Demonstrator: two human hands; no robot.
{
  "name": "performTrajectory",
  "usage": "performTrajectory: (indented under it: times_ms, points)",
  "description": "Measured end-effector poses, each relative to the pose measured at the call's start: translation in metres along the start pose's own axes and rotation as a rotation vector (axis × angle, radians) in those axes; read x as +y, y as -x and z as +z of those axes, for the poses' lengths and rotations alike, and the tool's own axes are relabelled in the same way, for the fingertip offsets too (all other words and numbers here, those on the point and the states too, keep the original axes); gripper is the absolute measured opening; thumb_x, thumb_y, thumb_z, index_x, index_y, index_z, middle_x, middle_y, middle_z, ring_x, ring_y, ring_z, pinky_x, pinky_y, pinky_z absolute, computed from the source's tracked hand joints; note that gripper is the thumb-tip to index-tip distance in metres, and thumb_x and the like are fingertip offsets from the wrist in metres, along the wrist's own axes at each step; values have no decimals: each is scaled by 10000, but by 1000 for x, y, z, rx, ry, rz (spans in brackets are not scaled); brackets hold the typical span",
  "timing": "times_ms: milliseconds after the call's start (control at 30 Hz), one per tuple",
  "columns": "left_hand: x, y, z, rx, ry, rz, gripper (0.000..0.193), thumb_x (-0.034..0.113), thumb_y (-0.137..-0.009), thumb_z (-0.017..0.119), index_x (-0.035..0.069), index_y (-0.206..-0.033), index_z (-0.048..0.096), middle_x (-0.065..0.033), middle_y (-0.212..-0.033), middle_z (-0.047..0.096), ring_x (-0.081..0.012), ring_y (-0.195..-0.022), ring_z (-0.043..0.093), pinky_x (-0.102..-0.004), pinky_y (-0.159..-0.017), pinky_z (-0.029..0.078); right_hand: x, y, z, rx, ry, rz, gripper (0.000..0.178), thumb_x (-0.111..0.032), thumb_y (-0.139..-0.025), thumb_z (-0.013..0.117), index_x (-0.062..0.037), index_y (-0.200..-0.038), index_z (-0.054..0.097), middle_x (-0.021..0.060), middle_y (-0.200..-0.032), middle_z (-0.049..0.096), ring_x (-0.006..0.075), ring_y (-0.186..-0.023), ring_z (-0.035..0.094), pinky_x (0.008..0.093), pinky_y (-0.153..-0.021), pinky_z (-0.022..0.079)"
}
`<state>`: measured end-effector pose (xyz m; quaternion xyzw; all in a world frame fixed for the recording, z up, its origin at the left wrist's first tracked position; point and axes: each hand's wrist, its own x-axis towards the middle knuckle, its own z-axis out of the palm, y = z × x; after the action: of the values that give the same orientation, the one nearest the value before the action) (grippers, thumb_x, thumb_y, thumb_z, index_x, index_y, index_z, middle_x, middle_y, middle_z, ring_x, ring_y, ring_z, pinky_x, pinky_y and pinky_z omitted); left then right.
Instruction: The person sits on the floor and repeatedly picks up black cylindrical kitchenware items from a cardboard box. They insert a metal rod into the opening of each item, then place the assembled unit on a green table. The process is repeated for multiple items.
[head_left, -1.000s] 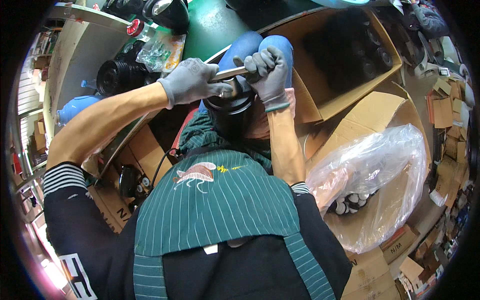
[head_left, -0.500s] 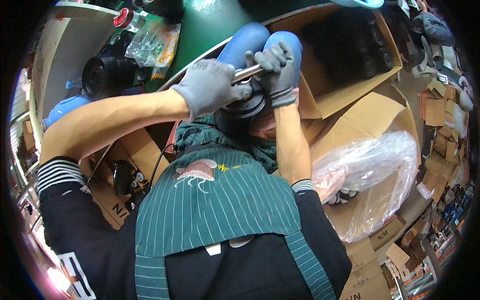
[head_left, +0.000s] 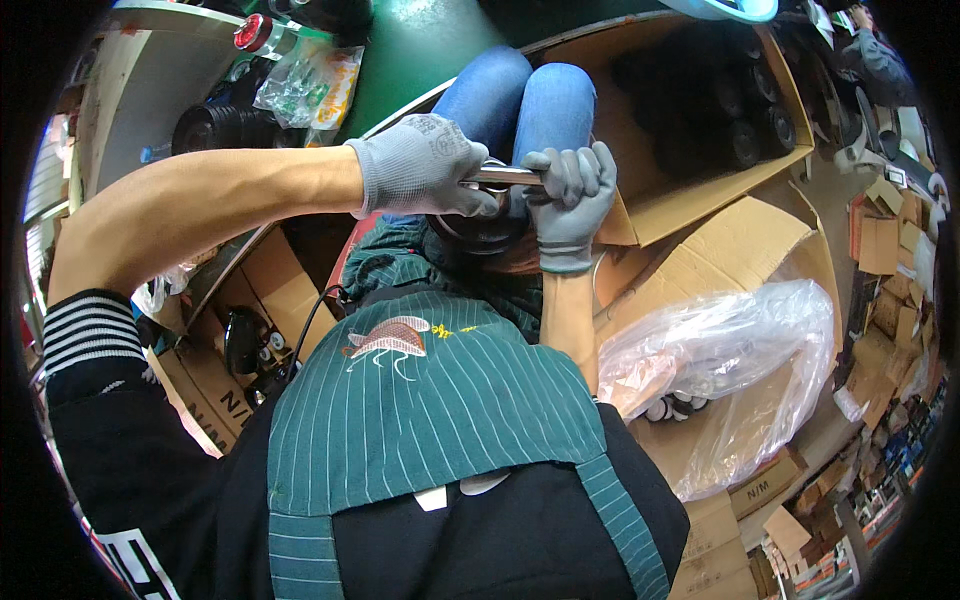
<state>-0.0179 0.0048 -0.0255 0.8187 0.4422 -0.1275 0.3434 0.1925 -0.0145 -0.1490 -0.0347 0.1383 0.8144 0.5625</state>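
In a grey knit glove, my left hand (head_left: 425,165) is closed around the left end of a shiny metal bar-like tool (head_left: 510,176). My right hand (head_left: 575,200), gloved the same way, wraps its fingers round the other end. The tool lies nearly level between them, and its exact kind is hidden by the gloves. Just beneath, a black round part (head_left: 478,238) rests in my lap against the green striped apron (head_left: 440,400). The hands cover much of that part's upper side.
An open cardboard box (head_left: 700,205) of black round parts stands to the right of my knees. Nearer, clear plastic sheeting (head_left: 740,340) lines another carton. Left of my knees, a plastic packet (head_left: 310,90) and a red-capped container (head_left: 265,37) lie on the green surface (head_left: 420,50).
My right hand has moved right and down, and its fingers are now folded over the tool. The tool has turned from slanted to nearly level.
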Motion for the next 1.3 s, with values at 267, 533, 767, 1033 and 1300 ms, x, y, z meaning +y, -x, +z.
performTrajectory:
  times_ms: [267, 533, 767, 1033, 1300]
  points:
    - [-48, -12, 11, 128, -125, 431, 469, 453, -810, 888, 86, -950, 631, -134, -719, 650, -374, -673, 701, -458, -636, 548, 21, 40, 8, -115, 286, -266, 483, -238, -1127, 393, -214, -665, 255, -29, -561, 173, 129, -547, 215, 364, -754, 422]
    - [-92, -61, 9, 164, -154, 803, 578, 649, -861, 830, 113, -909, 621, -79, -743, 661, -304, -707, 712, -384, -620, 540, 45, 61, 5, -179, 690, -562, 425, -184, -1143, 348, -182, -721, 303, -12, -563, 214, 139, -542, 275, 405, -883, 493]
    - [-85, -21, 10, 398, 75, 460, 507, 534, -828, 883, 101, -843, 621, -125, -687, 613, -371, -652, 647, -441, -591, 489, 14, 46, 27, 60, 933, -277, 597, -478, -1141, 457, -32, -1533, 516, 189, -1321, 710, 289, -1256, 673, 485, -1208, 449]
    - [-182, -4, 104, 880, 650, -540, 370, 435, -998, 761, 67, -959, 759, -152, -799, 744, -258, -717, 725, -424, -665, 532, 41, 88, 33, -77, 2502, -128, 1212, -403, -678, 1001, -65, -1668, 388, 308, -1678, 391, 462, -1525, 458, 499, -1237, 410]
    - [-222, -23, 112, 767, 243, -732, 496, 566, -1031, 621, 95, -1111, 754, -243, -1004, 768, -453, -951, 745, -561, -841, 561, 59, 126, 49, -392, 2383, -533, 1020, -349, -660, 1038, -84, -1532, 579, 359, -1647, 397, 524, -1423, 560, 533, -1132, 539]
